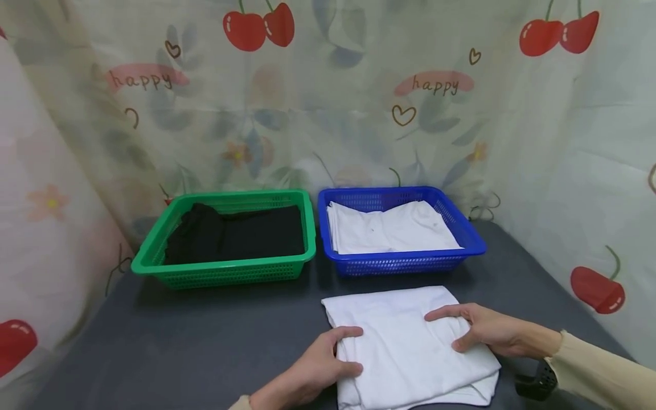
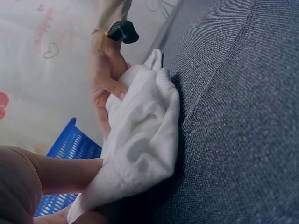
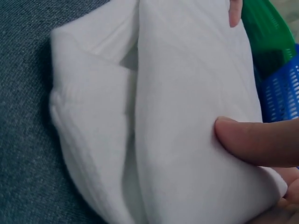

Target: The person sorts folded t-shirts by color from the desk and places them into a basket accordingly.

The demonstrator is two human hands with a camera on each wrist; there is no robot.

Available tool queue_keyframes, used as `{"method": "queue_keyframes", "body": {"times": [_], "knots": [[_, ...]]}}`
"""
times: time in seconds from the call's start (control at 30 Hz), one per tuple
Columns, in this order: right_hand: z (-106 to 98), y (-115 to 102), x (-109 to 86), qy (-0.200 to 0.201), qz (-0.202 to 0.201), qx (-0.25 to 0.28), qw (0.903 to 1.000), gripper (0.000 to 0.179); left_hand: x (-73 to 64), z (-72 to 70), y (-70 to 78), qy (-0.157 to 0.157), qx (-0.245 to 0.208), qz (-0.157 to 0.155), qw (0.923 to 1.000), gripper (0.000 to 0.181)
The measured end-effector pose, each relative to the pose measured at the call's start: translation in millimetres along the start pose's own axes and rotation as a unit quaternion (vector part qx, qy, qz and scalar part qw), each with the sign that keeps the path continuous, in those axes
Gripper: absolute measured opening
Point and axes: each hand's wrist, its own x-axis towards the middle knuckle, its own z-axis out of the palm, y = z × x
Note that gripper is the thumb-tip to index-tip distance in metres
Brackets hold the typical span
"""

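A folded white garment [image 1: 400, 347] lies on the dark grey table near its front, with uneven layers at the near edge. At its left edge my left hand [image 1: 328, 359] grips the cloth; in the left wrist view the fingers [image 2: 70, 175] press against the fabric and others are partly hidden by it. My right hand [image 1: 492, 330] holds the right side. In the right wrist view its thumb [image 3: 252, 140] lies on top while other fingers show under the edge. Loose folds and a ribbed band of the garment [image 2: 140, 140] face the left wrist camera.
Behind the garment stands a blue basket [image 1: 410, 262] with folded white clothes [image 1: 394, 228]. Left of it is a green basket [image 1: 225, 273] holding folded black clothes [image 1: 256, 233]. A patterned curtain [image 1: 328, 85] encloses the grey table [image 1: 205, 336] at the back and sides.
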Motion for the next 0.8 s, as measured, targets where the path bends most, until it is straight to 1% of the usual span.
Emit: {"method": "queue_keyframes", "body": {"times": [0.13, 0.4, 0.53, 0.63, 0.8], "knots": [[-0.3, -0.8, -0.7, 0.001, 0.005, 0.002, 1.0000, 0.064, 0.5, 0.6, 0.2, -0.004, 0.005, -0.006, 1.0000, 0.057], [-0.4, -2.9, 0.3, 0.008, 0.008, 0.008, 0.9999, 0.065, 0.9, -1.1, 1.9, -0.005, -0.003, 0.002, 1.0000, 0.059], [-0.7, -1.2, 0.4, 0.014, 0.010, 0.015, 0.9998, 0.066, 1.9, -0.8, 3.3, -0.006, -0.002, -0.003, 1.0000, 0.059], [-0.8, 0.2, 0.7, 0.011, 0.008, 0.018, 0.9997, 0.066, 1.7, -0.8, 5.0, 0.002, 0.006, -0.008, 1.0000, 0.059], [-1.0, 0.2, 1.1, 0.015, 0.013, 0.013, 0.9997, 0.066, -0.3, 0.5, 6.1, 0.024, 0.030, 0.014, 0.9992, 0.064]]}}
